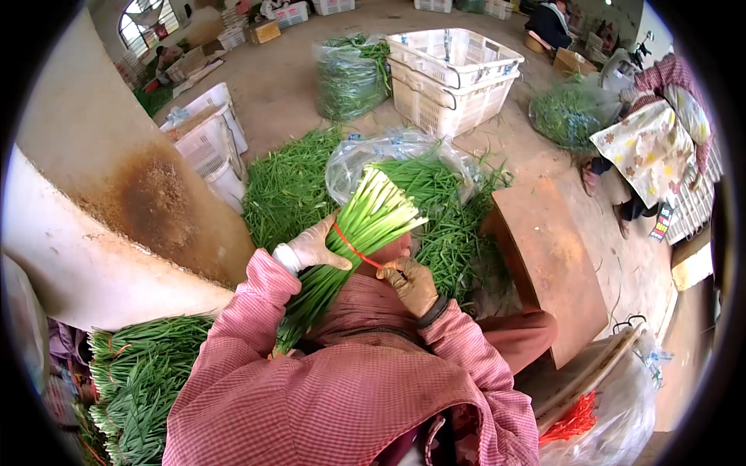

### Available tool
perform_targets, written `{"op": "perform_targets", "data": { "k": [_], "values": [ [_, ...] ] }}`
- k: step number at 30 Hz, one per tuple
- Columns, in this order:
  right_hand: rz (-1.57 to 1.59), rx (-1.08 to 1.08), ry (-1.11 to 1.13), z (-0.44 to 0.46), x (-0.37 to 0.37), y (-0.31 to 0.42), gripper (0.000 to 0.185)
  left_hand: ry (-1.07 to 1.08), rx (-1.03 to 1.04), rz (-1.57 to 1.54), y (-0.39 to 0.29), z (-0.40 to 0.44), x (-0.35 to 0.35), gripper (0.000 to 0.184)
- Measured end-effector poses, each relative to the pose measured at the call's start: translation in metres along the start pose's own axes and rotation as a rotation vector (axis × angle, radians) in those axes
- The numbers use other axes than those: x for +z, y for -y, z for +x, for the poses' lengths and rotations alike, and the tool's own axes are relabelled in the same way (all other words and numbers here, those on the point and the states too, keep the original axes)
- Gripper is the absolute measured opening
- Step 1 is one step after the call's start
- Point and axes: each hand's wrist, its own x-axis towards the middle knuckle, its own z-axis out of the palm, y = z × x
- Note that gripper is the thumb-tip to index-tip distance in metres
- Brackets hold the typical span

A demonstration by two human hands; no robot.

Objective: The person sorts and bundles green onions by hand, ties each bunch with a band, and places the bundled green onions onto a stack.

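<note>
A thick bunch of green chives [353, 221], pale cut ends pointing up and to the right, lies over my lap. My left hand [317, 247], gloved, is wrapped around its left side with the thumb across the stalks. A red tie [357, 252] runs around the bunch and stretches out to the right. In my gloved right hand [412, 286] the fingers are pinched on the end of that tie. Loose chives [291, 179] are heaped on the floor in front of me, partly on a clear plastic bag [350, 167].
Stacked bundles of chives [148, 380] stand at my left, beside a stained pillar [155, 202]. A brown board [552, 256] and a bag with red ties [573, 419] are on my right. White crates [454, 93] stand ahead. Another person [660, 132] works at the right.
</note>
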Motion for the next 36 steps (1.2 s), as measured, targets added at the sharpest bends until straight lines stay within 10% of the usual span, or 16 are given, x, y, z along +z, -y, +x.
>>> {"op": "perform_targets", "data": {
  "k": [4, 6, 8, 11, 18, 22, 26, 36],
  "values": [
    [0.138, -0.214, -0.093, 0.018, 0.013, 0.020, 0.007, -0.045, -0.107, 0.101, 0.003, -0.003, -0.012, 0.107],
    [0.569, 0.037, -0.114, 0.017, 0.020, 0.028, 0.012, -0.261, -0.069, 0.235, -0.016, -0.019, 0.005, 0.100],
    [0.242, -0.296, -0.065, 0.025, 0.021, 0.024, 0.020, -0.369, 0.226, 0.331, -0.011, -0.019, 0.023, 0.108],
    [0.425, -0.126, 0.050, 0.040, 0.039, 0.042, 0.026, -0.610, 0.090, 0.659, 0.027, -0.007, 0.062, 0.099],
    [0.428, 0.093, 0.266, 0.095, 0.079, 0.008, 0.035, -0.293, -0.048, 0.376, 0.034, 0.005, 0.049, 0.087],
    [0.334, -0.162, -0.201, 0.095, 0.101, -0.016, 0.067, -0.320, 0.044, 0.371, 0.007, -0.001, 0.041, 0.080],
    [0.139, -0.195, -0.230, 0.070, 0.072, 0.007, 0.023, -0.533, -0.040, 0.612, 0.010, 0.056, 0.053, 0.074],
    [-0.404, -0.333, -0.016, -0.002, 0.014, -0.001, 0.023, -0.423, -0.003, 0.660, -0.020, 0.045, 0.075, 0.088]
  ]
}}
